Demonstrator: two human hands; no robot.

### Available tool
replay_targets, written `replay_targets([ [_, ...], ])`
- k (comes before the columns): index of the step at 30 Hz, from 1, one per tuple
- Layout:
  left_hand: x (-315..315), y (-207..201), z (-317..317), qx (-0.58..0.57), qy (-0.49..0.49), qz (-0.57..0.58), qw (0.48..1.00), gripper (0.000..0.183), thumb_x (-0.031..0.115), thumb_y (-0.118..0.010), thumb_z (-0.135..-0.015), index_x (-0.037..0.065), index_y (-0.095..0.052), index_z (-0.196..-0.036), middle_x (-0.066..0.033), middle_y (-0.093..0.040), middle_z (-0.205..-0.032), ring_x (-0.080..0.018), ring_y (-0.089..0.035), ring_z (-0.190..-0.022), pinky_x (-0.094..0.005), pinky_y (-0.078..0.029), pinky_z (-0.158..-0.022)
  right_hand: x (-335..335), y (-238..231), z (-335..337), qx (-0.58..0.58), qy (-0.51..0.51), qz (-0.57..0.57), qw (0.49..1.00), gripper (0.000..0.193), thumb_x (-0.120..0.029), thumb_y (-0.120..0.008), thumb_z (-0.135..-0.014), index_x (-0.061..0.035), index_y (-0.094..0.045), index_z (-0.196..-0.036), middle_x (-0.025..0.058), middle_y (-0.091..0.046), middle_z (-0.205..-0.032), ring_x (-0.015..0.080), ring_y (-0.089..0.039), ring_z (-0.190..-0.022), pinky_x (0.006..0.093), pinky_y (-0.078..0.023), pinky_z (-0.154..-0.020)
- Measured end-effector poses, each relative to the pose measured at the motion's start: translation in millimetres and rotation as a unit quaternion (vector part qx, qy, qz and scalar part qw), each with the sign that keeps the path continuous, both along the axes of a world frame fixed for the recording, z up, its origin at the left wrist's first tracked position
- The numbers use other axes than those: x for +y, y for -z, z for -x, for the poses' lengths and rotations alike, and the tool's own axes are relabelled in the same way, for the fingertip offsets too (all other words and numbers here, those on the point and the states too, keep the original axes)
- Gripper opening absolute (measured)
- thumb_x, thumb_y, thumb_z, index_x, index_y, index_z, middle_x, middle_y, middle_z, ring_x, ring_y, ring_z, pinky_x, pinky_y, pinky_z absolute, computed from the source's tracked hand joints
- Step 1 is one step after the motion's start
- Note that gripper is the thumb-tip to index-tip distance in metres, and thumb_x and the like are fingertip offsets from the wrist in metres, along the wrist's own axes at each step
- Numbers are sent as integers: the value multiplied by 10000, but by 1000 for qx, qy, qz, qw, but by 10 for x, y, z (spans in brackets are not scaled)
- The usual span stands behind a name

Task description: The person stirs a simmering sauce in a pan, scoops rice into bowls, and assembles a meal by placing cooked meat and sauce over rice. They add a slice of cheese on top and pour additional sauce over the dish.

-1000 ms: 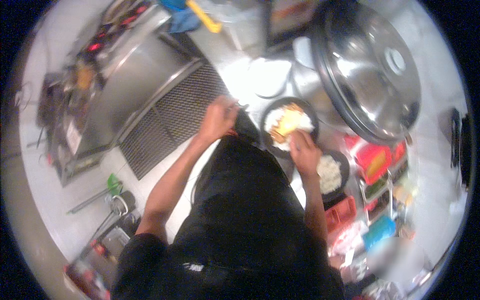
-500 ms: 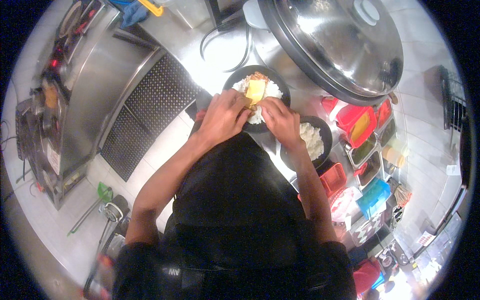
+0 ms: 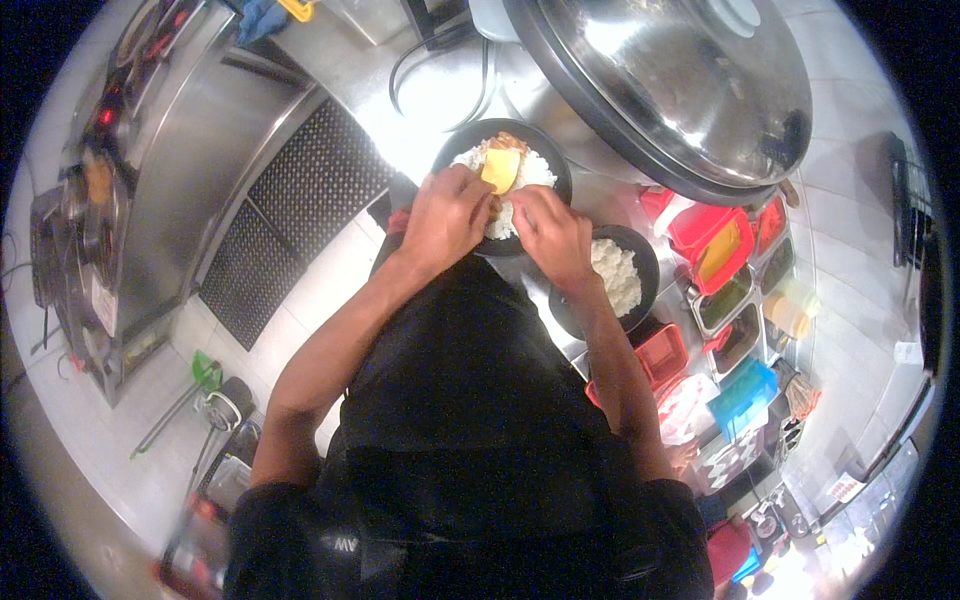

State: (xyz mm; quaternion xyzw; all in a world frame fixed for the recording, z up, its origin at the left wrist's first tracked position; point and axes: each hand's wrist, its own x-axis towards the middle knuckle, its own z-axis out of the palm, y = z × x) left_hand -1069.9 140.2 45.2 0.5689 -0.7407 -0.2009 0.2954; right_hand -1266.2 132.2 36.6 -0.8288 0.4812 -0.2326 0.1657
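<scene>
A black bowl (image 3: pixel 552 143) of white rice (image 3: pixel 537 172) stands on the steel counter in front of me. Reddish-brown food (image 3: pixel 510 143) lies at the bowl's far side, and a yellow cheese slice (image 3: pixel 499 170) rests over the rice near it. My left hand (image 3: pixel 447 220) reaches over the bowl's near left edge, fingers closed at the slice's near end. From the right, my right hand (image 3: pixel 552 232) meets the same end with thumb and fingers pinched together. The fingers partly hide what lies between them. Just right of my right hand, a second dark bowl (image 3: pixel 650 262) holds rice (image 3: pixel 615 275).
A large cooker with a domed steel lid (image 3: pixel 680 90) stands at the far right. Along the right are red containers (image 3: pixel 710 245), a steel pan (image 3: pixel 725 300), a red tray (image 3: pixel 660 357) and a blue container (image 3: pixel 743 400). A perforated black mat (image 3: pixel 310 190) lies on the floor at left.
The whole view has shifted slightly. Both hands stay at the near end of the cheese slice, and their fingers have moved a little.
</scene>
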Motion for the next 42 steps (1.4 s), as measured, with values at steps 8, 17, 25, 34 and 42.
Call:
replay_targets([
  [8,46,11,20,51,-40,19,998,97,34,-707,-806,14,-689,-899,-149,-626,-881,-364,-610,-809,-484,-483,-733,-46,-154,-74,-20,103,-43,994,136,-132,-689,-886,-110,-633,-1008,52,-680,-948,311,-695,-767,406,-554,-641],
  [17,133,37,18,-27,-32,17,999,142,54,-716,-812,26,-674,-944,-136,-601,-951,-339,-579,-876,-448,-464,-790,-86,-129,-66,-48,186,-66,979,167,-152,-643,-925,-101,-611,-1081,148,-715,-965,362,-709,-850,468,-556,-743],
  [25,125,-11,58,-70,-6,23,997,156,67,-729,-785,49,-660,-923,-120,-587,-948,-297,-577,-864,-418,-439,-799,-84,-344,-104,-149,197,-109,963,181,-48,-603,-955,-51,-552,-1129,178,-706,-962,350,-719,-880,431,-569,-749],
  [34,140,-154,65,-88,20,4,996,175,66,-720,-792,49,-674,-960,-114,-592,-968,-299,-585,-888,-419,-440,-805,-117,-759,-168,-228,163,-13,960,168,-19,-625,-926,-32,-592,-1090,109,-701,-995,231,-700,-830,354,-551,-695],
  [42,437,-622,-238,122,-149,-197,961,291,75,-694,-867,48,-687,-1157,-133,-646,-1051,-258,-618,-940,-365,-503,-806,288,-626,-281,-209,31,-235,949,182,-43,-680,-879,-37,-583,-1032,125,-694,-920,264,-691,-740,360,-548,-651],
])
